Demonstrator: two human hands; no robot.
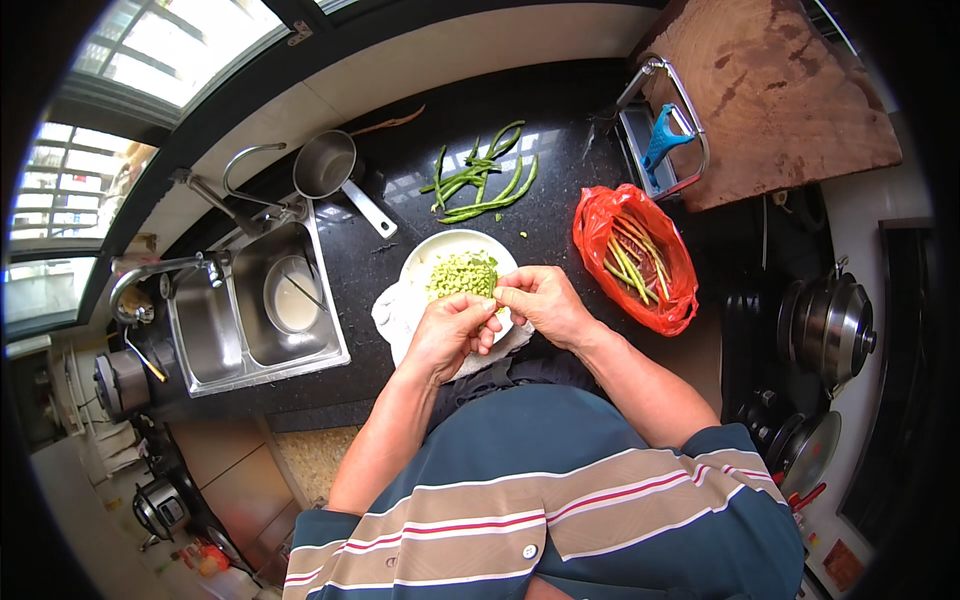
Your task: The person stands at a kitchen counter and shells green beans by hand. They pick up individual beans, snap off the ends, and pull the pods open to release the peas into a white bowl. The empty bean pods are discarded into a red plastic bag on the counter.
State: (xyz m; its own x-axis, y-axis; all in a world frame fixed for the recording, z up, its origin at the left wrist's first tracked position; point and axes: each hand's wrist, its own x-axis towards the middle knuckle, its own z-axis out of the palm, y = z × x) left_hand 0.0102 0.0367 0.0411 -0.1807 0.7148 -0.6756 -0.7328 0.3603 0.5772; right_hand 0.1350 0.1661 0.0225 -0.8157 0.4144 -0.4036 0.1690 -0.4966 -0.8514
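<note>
My left hand (454,328) and my right hand (546,304) meet over the near right side of a white plate (417,260). Their thumbs and fingertips pinch a green bean pod (493,288), mostly hidden by the fingers. A heap of small pale-green bean pieces (459,276) lies on the plate. Under the plate's near side is a bunched white cloth (389,309). Beyond it, several long green bean pods (480,178) are spread loosely on the black countertop (420,202).
At right stands an open red plastic bag (592,236) with long yellowish-green pods (628,259). Behind it are a blue peeler (664,142) in a metal rack and a thick wooden chopping board (772,112). Leftward are a saucepan (325,163) and a double steel sink (259,330) holding a bowl (292,300).
</note>
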